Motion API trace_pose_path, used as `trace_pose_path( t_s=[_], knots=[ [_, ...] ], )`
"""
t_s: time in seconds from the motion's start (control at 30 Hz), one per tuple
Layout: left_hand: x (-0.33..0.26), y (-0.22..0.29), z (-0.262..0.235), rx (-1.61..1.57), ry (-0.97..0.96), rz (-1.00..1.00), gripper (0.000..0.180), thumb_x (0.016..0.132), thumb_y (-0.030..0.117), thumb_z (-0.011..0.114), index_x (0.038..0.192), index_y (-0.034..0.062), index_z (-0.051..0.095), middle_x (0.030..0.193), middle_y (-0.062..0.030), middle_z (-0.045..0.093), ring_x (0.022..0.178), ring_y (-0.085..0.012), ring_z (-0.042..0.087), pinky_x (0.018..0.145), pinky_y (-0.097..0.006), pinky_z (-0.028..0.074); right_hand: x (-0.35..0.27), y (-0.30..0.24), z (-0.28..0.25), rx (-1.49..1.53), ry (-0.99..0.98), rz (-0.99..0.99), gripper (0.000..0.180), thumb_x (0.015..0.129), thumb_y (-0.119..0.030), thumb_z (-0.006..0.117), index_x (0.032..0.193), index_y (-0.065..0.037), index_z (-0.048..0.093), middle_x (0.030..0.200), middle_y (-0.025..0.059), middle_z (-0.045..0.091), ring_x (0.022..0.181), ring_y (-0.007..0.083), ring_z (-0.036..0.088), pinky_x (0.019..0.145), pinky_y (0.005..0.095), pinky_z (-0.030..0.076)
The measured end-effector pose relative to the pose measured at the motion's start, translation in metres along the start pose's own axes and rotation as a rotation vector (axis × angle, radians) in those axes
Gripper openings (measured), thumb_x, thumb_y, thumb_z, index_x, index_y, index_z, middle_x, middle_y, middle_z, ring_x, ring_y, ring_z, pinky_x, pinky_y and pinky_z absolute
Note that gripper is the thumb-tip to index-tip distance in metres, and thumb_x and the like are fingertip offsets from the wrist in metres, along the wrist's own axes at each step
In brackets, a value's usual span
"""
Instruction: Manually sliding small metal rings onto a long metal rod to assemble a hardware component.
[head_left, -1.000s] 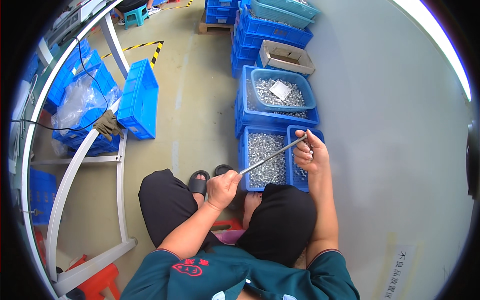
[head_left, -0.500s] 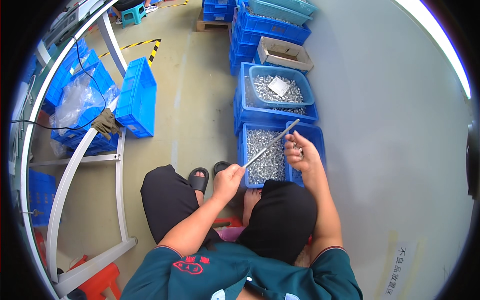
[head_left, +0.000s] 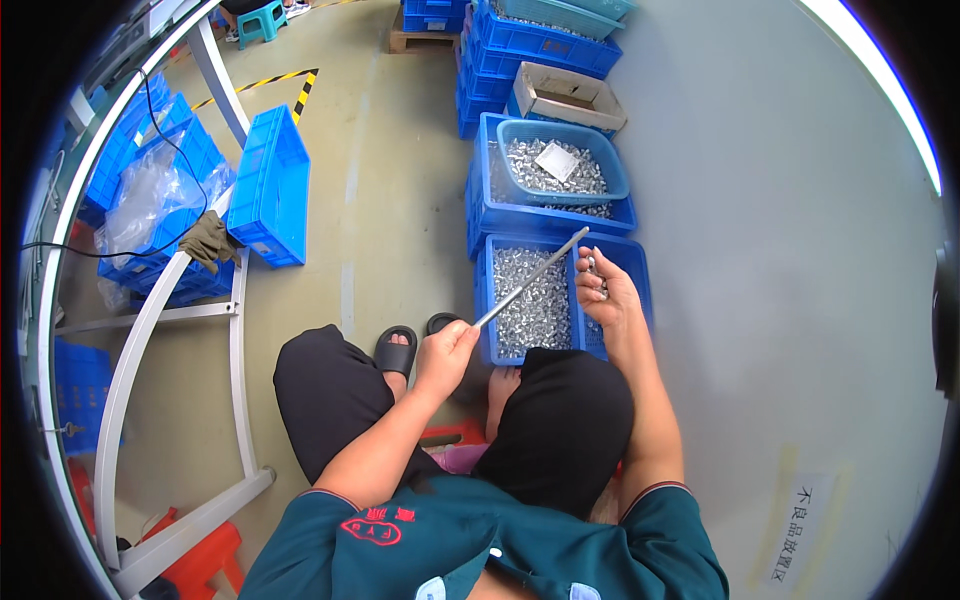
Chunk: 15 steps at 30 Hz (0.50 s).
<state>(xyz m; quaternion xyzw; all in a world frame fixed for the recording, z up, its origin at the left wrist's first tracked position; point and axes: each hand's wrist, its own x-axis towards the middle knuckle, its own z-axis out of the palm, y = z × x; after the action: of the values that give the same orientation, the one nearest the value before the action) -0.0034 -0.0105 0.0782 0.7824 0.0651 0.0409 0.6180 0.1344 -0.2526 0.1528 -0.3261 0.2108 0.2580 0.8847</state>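
My left hand (head_left: 447, 354) is closed round the lower end of a thin grey metal rod (head_left: 530, 279), which slants up to the right over a blue crate. Just right of the rod's far end, my right hand (head_left: 609, 290) is curled with several small silver metal parts (head_left: 597, 272) between its fingers and palm. The rod tip and the right fingertips appear slightly apart. Below the rod, a mass of small silver metal parts (head_left: 528, 312) fills the left compartment of the blue crate (head_left: 484, 300). The right compartment lies behind my right hand, partly hidden.
A light-blue basket (head_left: 622, 180) of similar parts, with a white slip (head_left: 556, 161) on top, sits in another crate beyond. Farther off stand a white box (head_left: 548, 104) and stacked crates. At left are a metal table frame (head_left: 140, 370) and a tilted blue crate (head_left: 262, 180).
The rod and my left hand have shifted slightly left in view. My right fingers have moved up a little, and the small parts in them show more clearly.
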Motion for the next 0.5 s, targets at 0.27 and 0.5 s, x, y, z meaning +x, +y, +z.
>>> trace_pose_path(
  t_s=[0.27, 0.5],
  knots=[
    [-0.006, 0.008, -0.007, 0.111, -0.040, 0.037, 0.026, 0.087, 0.030, 0.053, 0.076, 0.0060, 0.058, 0.056, -0.0124, 0.053, 0.052, -0.0286, 0.055, 0.048, -0.037, 0.039, -0.002, -0.010, -0.008, 0.144, -0.131, -0.033, 0.023, 0.089, -0.030, 0.055, 0.090, -0.007, 0.055, 0.069, -0.0001, 0.048, 0.048, 0.0051, 0.036, 0.035, 0.0166, 0.024],
    [-0.008, 0.012, -0.011, 0.157, -0.080, 0.076, 0.027, 0.087, 0.032, 0.053, 0.075, 0.0082, 0.058, 0.056, -0.0119, 0.054, 0.054, -0.0308, 0.056, 0.049, -0.039, 0.040, -0.007, -0.008, 0.001, 0.091, -0.166, -0.077, 0.027, 0.088, -0.035, 0.056, 0.081, -0.009, 0.055, 0.061, -0.0024, 0.045, 0.044, 0.0043, 0.035, 0.034, 0.0165, 0.023]
  ],
)
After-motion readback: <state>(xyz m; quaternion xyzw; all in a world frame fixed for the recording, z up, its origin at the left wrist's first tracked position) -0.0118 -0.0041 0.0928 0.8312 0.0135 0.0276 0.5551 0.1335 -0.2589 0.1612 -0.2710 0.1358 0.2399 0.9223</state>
